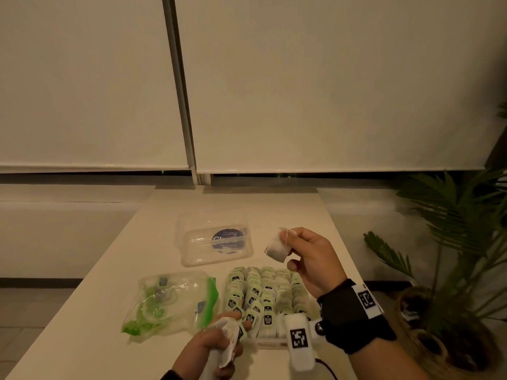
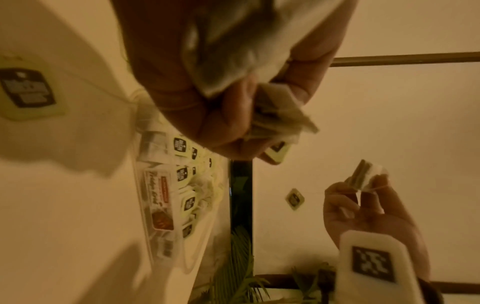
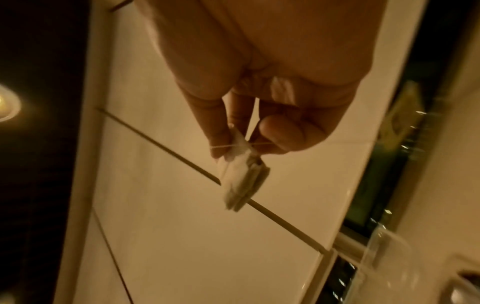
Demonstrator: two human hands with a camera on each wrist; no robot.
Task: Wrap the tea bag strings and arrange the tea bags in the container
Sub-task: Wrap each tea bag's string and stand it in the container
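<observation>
My right hand point(image 1: 292, 249) is raised above the table and pinches a white tea bag point(image 1: 276, 248) between thumb and fingers; its string point(image 3: 233, 145) runs across the bag. In the left wrist view its green tag point(image 2: 294, 199) dangles on the string beside that hand point(image 2: 363, 197). Near the table's front edge, my left hand point(image 1: 236, 327) grips a bunch of tea bags point(image 1: 229, 338), seen close up in the left wrist view point(image 2: 278, 117). A clear container point(image 1: 267, 342) between the hands holds rows of tea bags with green tags.
The container's clear lid point(image 1: 216, 239), with a blue label, lies further back on the table. A crumpled green and clear plastic bag point(image 1: 170, 303) lies left of the container. A potted palm point(image 1: 452, 242) stands off the table's right edge. Window blinds hang behind.
</observation>
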